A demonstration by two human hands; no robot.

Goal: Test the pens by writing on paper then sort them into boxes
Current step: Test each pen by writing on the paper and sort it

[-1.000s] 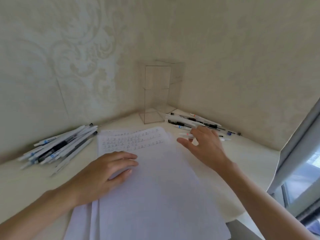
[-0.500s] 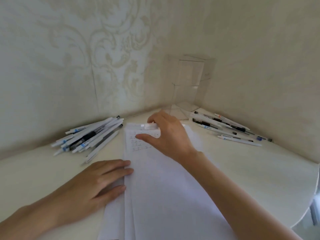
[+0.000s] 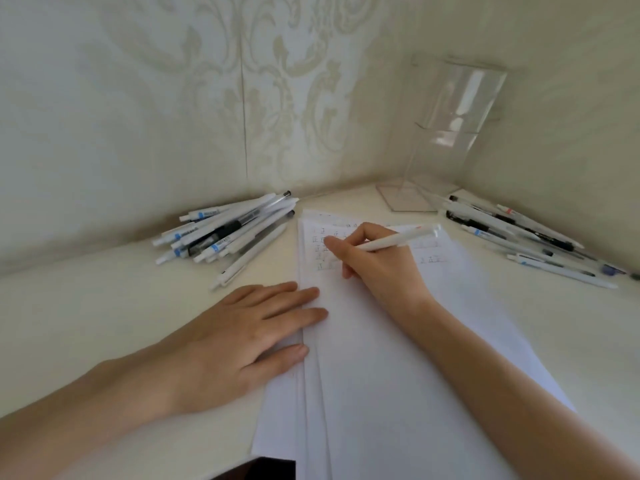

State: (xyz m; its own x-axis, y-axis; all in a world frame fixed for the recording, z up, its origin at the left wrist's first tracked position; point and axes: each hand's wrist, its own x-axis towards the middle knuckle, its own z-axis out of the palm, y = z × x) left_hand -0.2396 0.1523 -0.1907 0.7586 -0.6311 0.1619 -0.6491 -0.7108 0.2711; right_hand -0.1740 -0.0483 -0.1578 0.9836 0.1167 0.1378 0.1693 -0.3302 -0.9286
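Right hand (image 3: 377,268) grip pinching one pen (image 3: 398,241), left hand (image 3: 235,337) flat, open, on paper (image 3: 381,393)

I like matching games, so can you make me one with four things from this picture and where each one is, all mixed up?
Things:
1. white pen
2. left hand
3. clear box
4. heaped pens

Places:
a. in the wall corner
b. left of the paper
c. gripped by the right hand
d. flat on the paper's edge

Pairs: 1-c, 2-d, 3-a, 4-b.
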